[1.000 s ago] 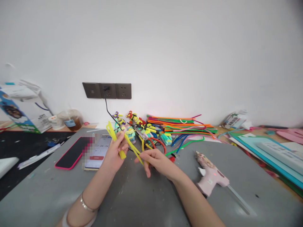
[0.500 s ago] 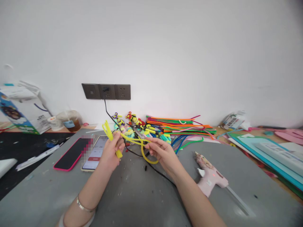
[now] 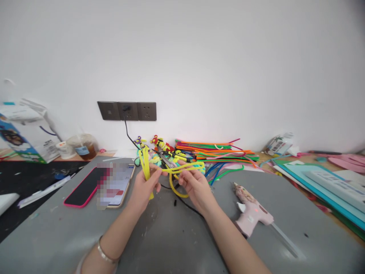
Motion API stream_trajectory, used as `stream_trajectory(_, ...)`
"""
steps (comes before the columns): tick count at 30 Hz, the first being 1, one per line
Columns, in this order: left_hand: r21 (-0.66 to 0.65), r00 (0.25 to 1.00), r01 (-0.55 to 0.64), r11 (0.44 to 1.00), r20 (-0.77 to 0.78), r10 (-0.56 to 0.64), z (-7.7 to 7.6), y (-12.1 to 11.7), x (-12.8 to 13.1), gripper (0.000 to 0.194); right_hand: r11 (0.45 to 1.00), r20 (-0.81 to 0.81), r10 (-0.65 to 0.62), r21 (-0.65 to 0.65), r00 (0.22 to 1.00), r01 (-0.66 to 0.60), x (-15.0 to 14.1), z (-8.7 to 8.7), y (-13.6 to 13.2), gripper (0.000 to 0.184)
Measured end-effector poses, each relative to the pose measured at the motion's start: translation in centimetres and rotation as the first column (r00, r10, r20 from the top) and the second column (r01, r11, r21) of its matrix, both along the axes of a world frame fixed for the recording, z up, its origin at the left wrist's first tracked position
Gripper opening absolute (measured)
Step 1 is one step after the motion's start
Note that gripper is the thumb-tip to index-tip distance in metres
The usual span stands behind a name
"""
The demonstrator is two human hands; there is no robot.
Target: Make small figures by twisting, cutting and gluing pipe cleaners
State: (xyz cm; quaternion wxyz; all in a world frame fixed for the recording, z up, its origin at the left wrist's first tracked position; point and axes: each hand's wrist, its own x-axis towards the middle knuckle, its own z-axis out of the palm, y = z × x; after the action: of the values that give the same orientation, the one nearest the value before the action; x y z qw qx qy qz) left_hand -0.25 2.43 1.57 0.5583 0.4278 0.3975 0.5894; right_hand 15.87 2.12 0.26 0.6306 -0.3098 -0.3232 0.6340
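The left hand [image 3: 142, 190] has its fingers closed around an upright bunch of yellow fuzzy stems [image 3: 145, 163], the thumb and forefinger also meeting the near end of some yellow strands [image 3: 185, 168]. The right hand [image 3: 196, 188] pinches those strands, with thumb and forefinger nearly together and the other fingers loosely curled. The yellow lengths are above the desk [image 3: 168, 243], between and beside the hands. Judging from how things lie, the bunch is gathered, but the strands look loose and unshaped. Behind the hands, a purple-and-yellow figure [image 3: 139, 142] and a red-and-yellow figure [image 3: 162, 145] look largely formed; whether either is finished, I cannot tell. A heap of coloured stems [image 3: 213, 155] by the wall lies straight and apparently unworked, and the pink glue gun [image 3: 252, 215] rests untouched. As for writing, the lit phone [image 3: 122, 186] shows a red button and faint figures, partly masked by pixelation and too blurred to read surely. The drink cup [image 3: 85, 149] has a blue label, the white bag [image 3: 281, 144] carries dark print and a leaf-like design, and the carton [image 3: 42, 139] has small lettering; no brand among them can be made out.
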Motion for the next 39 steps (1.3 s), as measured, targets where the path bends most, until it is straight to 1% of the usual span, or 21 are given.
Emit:
stream_trajectory(3, -0.005, 0.994, 0.061, 0.998, -0.096, -0.061, -0.1, -0.1, 0.2, 0.037, 1.0, 0.026, 0.018, -0.019, 0.999, -0.018, 0.0, 0.0, 0.0, 0.044)
stream_trajectory(6, 0.011, 0.97, 0.105, 0.994, -0.222, -0.1, -0.4, 0.0, 0.0, 0.035, 0.999, 0.052, -0.031, -0.02, 0.998, 0.032, 0.1, 0.0, 0.1, 0.048)
stream_trajectory(9, 0.088, 0.917, 0.112, 0.99, -0.392, -0.069, -0.8, 0.0, -0.2, 0.03, 0.997, 0.098, -0.079, 0.007, 0.992, 0.079, 0.4, -0.1, 0.2, 0.049)
stream_trajectory(11, 0.127, 0.881, 0.114, 0.985, -0.471, -0.041, -1.0, -0.1, -0.3, 0.028, 0.996, 0.126, -0.091, 0.024, 0.988, 0.089, 0.6, -0.2, 0.3, 0.049)
stream_trajectory(15, 0.213, 0.827, 0.083, 0.973, -0.559, 0.051, -1.1, -0.1, -0.4, 0.019, 0.993, 0.167, -0.119, 0.032, 0.979, 0.115, 0.6, -0.4, 0.4, 0.05)
stream_trajectory(17, 0.226, 0.813, 0.081, 0.971, -0.578, 0.067, -1.1, -0.1, -0.4, 0.017, 0.991, 0.196, -0.128, 0.051, 0.972, 0.121, 0.6, -0.5, 0.4, 0.051)
stream_trajectory(19, 0.173, 0.826, 0.111, 0.979, -0.563, 0.006, -1.1, -0.1, -0.3, 0.02, 0.988, 0.25, -0.145, 0.094, 0.957, 0.125, 0.6, -0.6, 0.4, 0.052)
stream_trajectory(21, 0.084, 0.852, 0.176, 0.981, -0.512, -0.109, -1.2, -0.1, -0.2, 0.03, 0.98, 0.329, -0.164, 0.159, 0.93, 0.117, 0.6, -0.6, 0.3, 0.052)
stream_trajectory(23, 0.007, 0.858, 0.271, 0.963, -0.455, -0.238, -1.3, -0.1, 0.0, 0.039, 0.974, 0.408, -0.149, 0.216, 0.901, 0.063, 0.5, -0.5, 0.2, 0.052)
stream_trajectory(26, -0.064, 0.823, 0.391, 0.918, -0.422, -0.38, -1.2, -0.3, 0.2, 0.04, 0.969, 0.484, -0.036, 0.232, 0.875, -0.088, 0.1, -0.5, -0.1, 0.054)
stream_trajectory(28, -0.088, 0.8, 0.428, 0.9, -0.426, -0.422, -1.0, -0.4, 0.2, 0.035, 0.963, 0.492, 0.056, 0.202, 0.869, -0.177, -0.2, -0.4, -0.2, 0.054)
stream_trajectory(30, -0.106, 0.78, 0.451, 0.886, -0.436, -0.449, -0.7, -0.6, 0.2, 0.031, 0.96, 0.464, 0.107, 0.182, 0.879, -0.213, -0.3, -0.4, -0.2, 0.052)
stream_trajectory(32, -0.128, 0.76, 0.485, 0.865, -0.428, -0.489, -0.5, -0.7, 0.2, 0.031, 0.969, 0.398, 0.093, 0.176, 0.913, -0.175, -0.4, -0.4, -0.2, 0.049)
stream_trajectory(34, -0.155, 0.743, 0.517, 0.842, -0.407, -0.531, -0.3, -0.8, 0.2, 0.031, 0.984, 0.308, 0.019, 0.161, 0.951, -0.072, -0.3, -0.6, -0.1, 0.047)
stream_trajectory(36, -0.179, 0.719, 0.549, 0.817, -0.397, -0.57, -0.1, -1.0, 0.2, 0.029, 0.992, 0.233, -0.061, 0.121, 0.971, 0.034, -0.2, -0.7, 0.0, 0.047)
stream_trajectory(38, -0.19, 0.696, 0.576, 0.795, -0.396, -0.599, 0.0, -1.0, 0.2, 0.027, 0.994, 0.19, -0.094, 0.073, 0.977, 0.082, -0.1, -0.8, 0.0, 0.047)
stream_trajectory(39, -0.183, 0.698, 0.579, 0.794, -0.39, -0.6, 0.1, -1.0, 0.1, 0.026, 0.995, 0.175, -0.092, 0.053, 0.98, 0.084, -0.1, -0.8, 0.0, 0.047)
